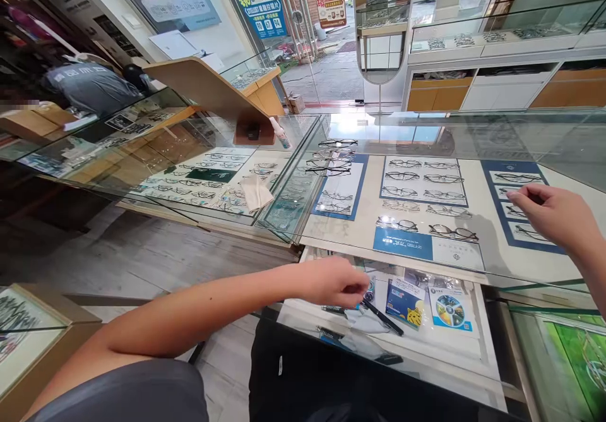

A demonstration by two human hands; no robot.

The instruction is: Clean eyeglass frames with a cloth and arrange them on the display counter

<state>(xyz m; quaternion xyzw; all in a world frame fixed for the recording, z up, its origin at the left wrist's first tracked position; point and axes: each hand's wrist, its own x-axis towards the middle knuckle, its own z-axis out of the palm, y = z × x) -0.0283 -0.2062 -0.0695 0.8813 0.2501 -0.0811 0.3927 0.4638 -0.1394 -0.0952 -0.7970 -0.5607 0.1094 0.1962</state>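
Observation:
My left hand [338, 283] is closed, fingers curled in, above an open drawer [480, 321] under the counter. A slim black pen-like stick [384, 318] runs from just below its fingertips; I cannot tell whether they touch it. Over the right part of the glass counter, my right hand [556, 212] has thumb and forefinger pinched together; anything between them is too small to make out. Under the glass near it, eyeglasses [519, 177] lie on a blue-bordered display card [492, 167]. The drawer holds a blue booklet [404, 299] and a card with a colour wheel [451, 309].
Several eyeglasses [329, 170] rest on the countertop, left of centre. A beige cloth [256, 193] and a spray bottle [280, 132] are on the left showcase. A standing mirror [382, 36] rises behind. At far left, a person in grey [92, 87] bends over.

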